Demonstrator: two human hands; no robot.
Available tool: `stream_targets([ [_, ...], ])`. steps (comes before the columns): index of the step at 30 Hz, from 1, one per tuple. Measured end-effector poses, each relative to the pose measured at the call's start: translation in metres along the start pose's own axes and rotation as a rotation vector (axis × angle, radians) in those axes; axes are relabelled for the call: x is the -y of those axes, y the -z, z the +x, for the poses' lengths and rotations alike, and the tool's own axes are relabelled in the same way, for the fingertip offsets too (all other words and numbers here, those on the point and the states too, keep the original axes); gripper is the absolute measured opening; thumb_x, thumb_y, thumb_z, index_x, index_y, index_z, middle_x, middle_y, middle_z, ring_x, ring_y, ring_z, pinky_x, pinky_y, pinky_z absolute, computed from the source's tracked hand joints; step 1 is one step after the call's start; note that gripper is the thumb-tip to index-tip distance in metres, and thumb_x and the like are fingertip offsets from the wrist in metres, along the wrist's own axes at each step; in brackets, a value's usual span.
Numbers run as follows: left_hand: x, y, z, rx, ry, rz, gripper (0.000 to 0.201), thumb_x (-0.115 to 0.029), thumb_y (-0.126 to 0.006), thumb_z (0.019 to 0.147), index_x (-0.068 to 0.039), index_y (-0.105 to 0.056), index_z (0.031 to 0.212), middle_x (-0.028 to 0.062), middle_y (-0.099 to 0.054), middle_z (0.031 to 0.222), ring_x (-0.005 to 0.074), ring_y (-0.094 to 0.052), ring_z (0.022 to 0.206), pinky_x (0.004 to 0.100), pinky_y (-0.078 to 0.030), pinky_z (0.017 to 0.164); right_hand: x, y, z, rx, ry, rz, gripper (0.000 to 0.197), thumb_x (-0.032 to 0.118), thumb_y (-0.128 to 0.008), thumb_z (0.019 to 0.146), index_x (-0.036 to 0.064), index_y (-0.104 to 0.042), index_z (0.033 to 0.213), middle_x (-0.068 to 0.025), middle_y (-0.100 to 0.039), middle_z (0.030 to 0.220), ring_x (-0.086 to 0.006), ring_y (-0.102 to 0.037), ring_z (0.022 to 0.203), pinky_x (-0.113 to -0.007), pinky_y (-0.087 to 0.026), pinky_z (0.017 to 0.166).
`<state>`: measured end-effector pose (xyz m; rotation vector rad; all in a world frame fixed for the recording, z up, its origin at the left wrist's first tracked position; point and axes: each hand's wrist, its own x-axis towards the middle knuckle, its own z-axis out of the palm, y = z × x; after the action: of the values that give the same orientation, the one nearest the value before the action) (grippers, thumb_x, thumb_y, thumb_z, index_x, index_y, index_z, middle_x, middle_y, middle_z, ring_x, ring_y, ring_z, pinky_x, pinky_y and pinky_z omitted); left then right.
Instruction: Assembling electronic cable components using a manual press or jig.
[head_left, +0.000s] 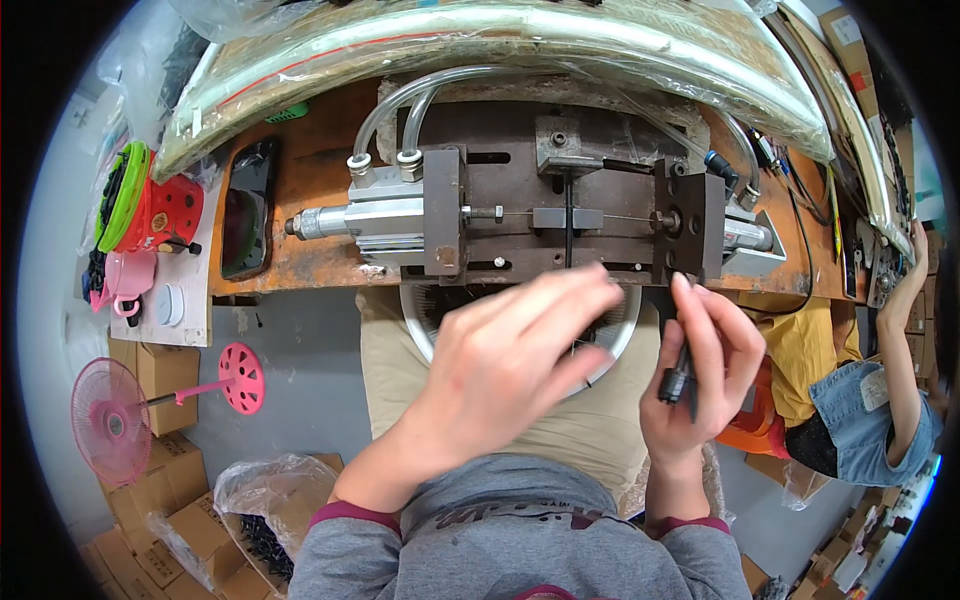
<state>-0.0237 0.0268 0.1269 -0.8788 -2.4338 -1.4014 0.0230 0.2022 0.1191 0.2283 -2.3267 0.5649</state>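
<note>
My left hand (500,360) is over my lap, palm down, with its fingers stretched out, the thumb apart, and nothing seen in it. It blurs slightly at the fingertips, just in front of the bench fixture. My right hand (700,375) is closed around slim black rod-like parts (679,375) held upright below the fixture's right block. On the bench sits a dark metal fixture (620,245) with an air cylinder (385,225) at its left and another cylinder (745,235) at its right. A thin black rod (569,215) crosses a small grey block (545,218) at its middle.
A white round basin (413,325) with dark contents is on my lap. A phone (248,205) lies on the bench's left. Clear hoses (400,105) arch over the fixture. A pink fan (112,420) stands left, near cardboard boxes (165,475). Another person's arm (900,330) is at the right.
</note>
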Motion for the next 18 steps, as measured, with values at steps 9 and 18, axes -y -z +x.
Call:
stream_targets([
  [9, -0.015, 0.006, -0.016, -0.061, -0.033, -0.191, 0.035, -0.002, -0.085, 0.066, -0.002, -0.075, 0.1, 0.012, -0.071, 0.096, 0.0213, -0.069, 0.079, 0.0292, -0.056, 0.065, 0.004, -0.015, 0.006, -0.01, 0.123, 0.081, 0.041, -0.006, -0.065, 0.077, -0.0016, -0.07, 0.117, -0.0169, -0.061, 0.118, -0.0267, -0.064, 0.097, -0.032, -0.053, 0.077],
  [18, 0.014, -0.01, -0.003, -0.089, -0.127, 0.397, 0.026, -0.008, -0.079, 0.07, -0.002, -0.071, 0.094, 0.0105, -0.069, 0.118, 0.0222, -0.068, 0.081, 0.0303, -0.054, 0.07, -0.001, -0.018, -0.008, -0.133, -0.35, 0.739, 0.011, -0.01, -0.062, 0.089, -0.0085, -0.06, 0.099, -0.0218, -0.066, 0.108, -0.0222, -0.068, 0.09, -0.03, -0.061, 0.071],
])
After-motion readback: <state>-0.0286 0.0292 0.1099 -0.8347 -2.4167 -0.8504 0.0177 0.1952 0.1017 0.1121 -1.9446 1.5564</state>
